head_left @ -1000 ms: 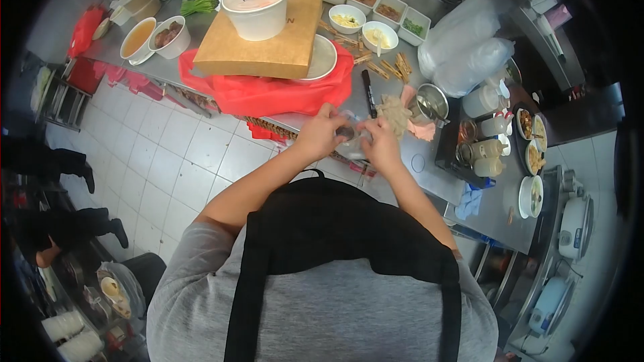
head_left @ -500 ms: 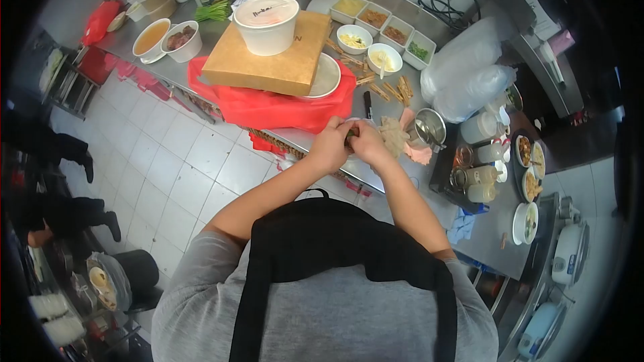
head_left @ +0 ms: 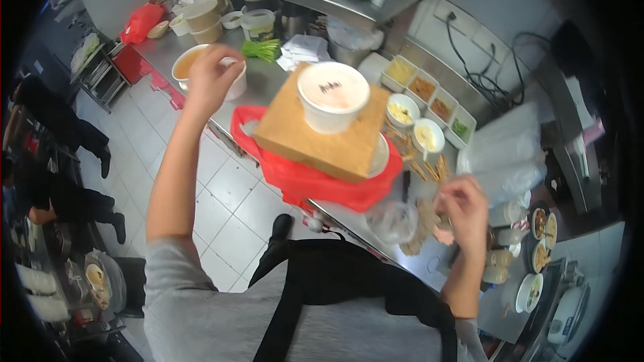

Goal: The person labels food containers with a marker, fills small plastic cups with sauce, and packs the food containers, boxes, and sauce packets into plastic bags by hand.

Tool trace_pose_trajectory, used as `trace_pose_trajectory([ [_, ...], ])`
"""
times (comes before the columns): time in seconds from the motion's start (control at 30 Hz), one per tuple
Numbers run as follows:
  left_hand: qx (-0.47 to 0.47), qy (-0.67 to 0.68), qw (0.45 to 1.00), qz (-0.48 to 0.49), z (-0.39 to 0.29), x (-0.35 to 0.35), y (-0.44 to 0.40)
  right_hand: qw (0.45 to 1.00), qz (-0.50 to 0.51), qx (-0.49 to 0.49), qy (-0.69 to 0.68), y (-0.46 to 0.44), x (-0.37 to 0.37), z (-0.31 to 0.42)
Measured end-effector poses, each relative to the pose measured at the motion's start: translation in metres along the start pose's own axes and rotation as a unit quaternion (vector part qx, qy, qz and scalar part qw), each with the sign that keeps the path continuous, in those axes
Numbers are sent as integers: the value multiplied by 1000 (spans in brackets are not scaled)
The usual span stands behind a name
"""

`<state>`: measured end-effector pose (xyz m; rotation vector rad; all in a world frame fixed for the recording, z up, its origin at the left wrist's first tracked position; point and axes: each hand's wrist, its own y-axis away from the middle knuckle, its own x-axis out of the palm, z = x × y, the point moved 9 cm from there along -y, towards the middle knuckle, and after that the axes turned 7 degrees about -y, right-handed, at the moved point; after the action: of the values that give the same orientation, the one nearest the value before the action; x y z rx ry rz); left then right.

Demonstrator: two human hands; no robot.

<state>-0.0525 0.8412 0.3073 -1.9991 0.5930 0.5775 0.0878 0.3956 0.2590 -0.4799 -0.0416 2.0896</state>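
My left hand (head_left: 209, 82) is raised in front of two white bowls at the left, fingers curled toward the thumb; whatever they pinch is hidden. One bowl holds orange-brown soup (head_left: 188, 62); the other bowl (head_left: 236, 84) is partly covered by the hand. My right hand (head_left: 464, 211), slightly blurred, hovers above the counter's right part with bent fingertips drawn together. Below and left of it lie a clear plastic bag (head_left: 392, 221) and a crumpled beige cloth (head_left: 421, 228). Between my hands, a lidded white tub (head_left: 333, 97) stands on a brown cardboard box (head_left: 318, 141) over a red plastic bag (head_left: 322, 184).
Square containers of toppings (head_left: 422, 88) and two small bowls (head_left: 428, 135) stand at the back. Clothespins (head_left: 433, 169) lie near a dark-handled tool (head_left: 406, 186). Sauce bottles (head_left: 498, 258) and filled bowls (head_left: 530, 293) are at right. Another person's dark-clothed legs (head_left: 87, 208) show at left.
My hands have parted from the counter's front edge: the left has swung up to the bowls, the right has moved right. The plastic bag now shows. The view has shifted.
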Motion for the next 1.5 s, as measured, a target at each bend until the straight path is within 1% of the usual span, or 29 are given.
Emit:
trace_pose_trajectory([
  [0.03,12,-26,999,34,27,22,-32,997,-24,-31,61,-4,-1,14],
  [0.1,67,-46,996,45,65,78,-92,992,-94,-22,75,-8,4,28],
  [0.13,45,-48,995,78,78,109,-118,986,-136,21,94,-6,4,26],
  [0.17,60,-53,990,115,95,149,-143,980,-167,27,102,-5,6,27],
  [0.2,86,-104,980,148,113,191,-165,973,-198,30,111,-3,7,29],
  [0.23,68,-141,972,176,131,231,-181,967,-207,40,146,0,10,27],
  [0.27,169,-228,944,171,135,272,-195,957,-220,50,180,5,11,22],
  [0.3,267,-246,931,30,128,293,-206,945,-241,57,215,11,14,23],
  [0.33,339,-274,891,-130,125,311,-210,929,-256,75,256,16,19,27],
  [0.37,346,-260,888,-156,132,331,-213,914,-276,99,279,18,29,36],
  [0.4,333,-240,901,-141,142,347,-220,901,-286,119,305,22,35,38],
  [0.47,267,-232,935,14,167,385,-239,890,-295,150,315,30,45,40],
  [0.53,217,-236,940,117,184,407,-246,883,-280,140,349,29,57,49],
  [0.6,203,-232,941,143,189,415,-255,879,-280,136,362,26,67,60],
  [0.7,197,-227,942,150,192,419,-261,876,-283,157,359,24,77,69],
  [0.87,199,-224,944,141,199,428,-261,872,-271,146,379,31,87,74],
  [0.97,208,-227,945,109,200,424,-264,869,-292,166,363,43,82,68],
  [1.03,218,-232,944,85,202,425,-257,860,-305,147,381,51,72,69],
  [1.07,238,-232,942,45,200,422,-253,851,-322,137,391,58,64,71],
  [1.17,319,-224,908,-156,192,387,-231,802,-403,38,440,69,41,105],
  [1.2,318,-230,913,-111,187,373,-225,798,-448,-19,402,82,30,107],
  [1.23,307,-270,892,195,187,351,-209,814,-486,-46,313,92,20,106],
  [1.27,165,-201,947,188,176,282,-198,828,-506,-95,223,92,20,113],
  [1.3,25,-113,982,150,164,209,-182,830,-492,-144,218,89,23,125],
  [1.33,16,-2,996,93,137,138,-154,844,-464,-211,169,87,24,131],
  [1.37,87,-49,993,-70,129,77,-134,860,-424,-221,179,83,31,136],
  [1.4,10,131,991,-12,93,28,-106,874,-382,-235,188,79,38,141],
  [1.47,25,229,970,-81,39,-38,-46,923,-221,-230,215,62,57,145],
  [1.5,155,253,954,-35,-25,-50,-16,946,-158,-220,179,56,67,140],
])
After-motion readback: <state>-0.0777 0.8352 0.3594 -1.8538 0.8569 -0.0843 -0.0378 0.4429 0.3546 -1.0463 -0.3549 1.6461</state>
